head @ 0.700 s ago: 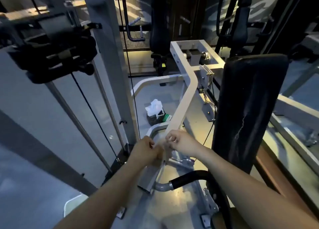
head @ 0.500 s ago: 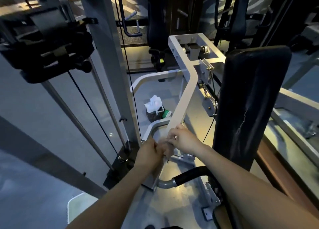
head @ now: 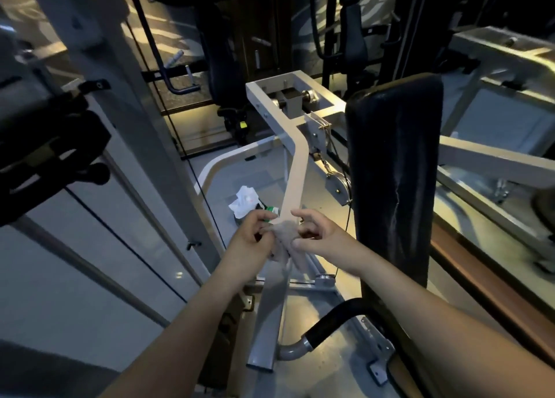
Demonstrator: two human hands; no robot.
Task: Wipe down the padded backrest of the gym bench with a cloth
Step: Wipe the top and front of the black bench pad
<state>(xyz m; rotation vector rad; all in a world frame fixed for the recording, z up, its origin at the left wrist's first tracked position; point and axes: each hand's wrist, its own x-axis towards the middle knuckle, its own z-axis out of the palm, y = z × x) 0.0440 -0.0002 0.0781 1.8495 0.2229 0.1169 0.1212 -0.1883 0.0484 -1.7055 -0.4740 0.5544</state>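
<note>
**Cloth held in both hands, left of the backrest**

A grey post [head: 129, 112] rises at the left. On the floor past it lies a white tissue pack [head: 244, 201]. The left hand [head: 252, 235] grips the crumpled grey cloth [head: 285, 241], fingers curled round it. The right hand [head: 318, 235] pinches its other side. The cloth hangs in front of the white bar [head: 295, 181]. The dark backrest [head: 393, 172] stands upright just right of the hands, apart from the cloth.

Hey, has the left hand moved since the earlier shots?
Yes. The left hand has risen in view along the white frame bar: earlier it sat clearly below the green pack on the floor, now it overlaps that pack.
</note>
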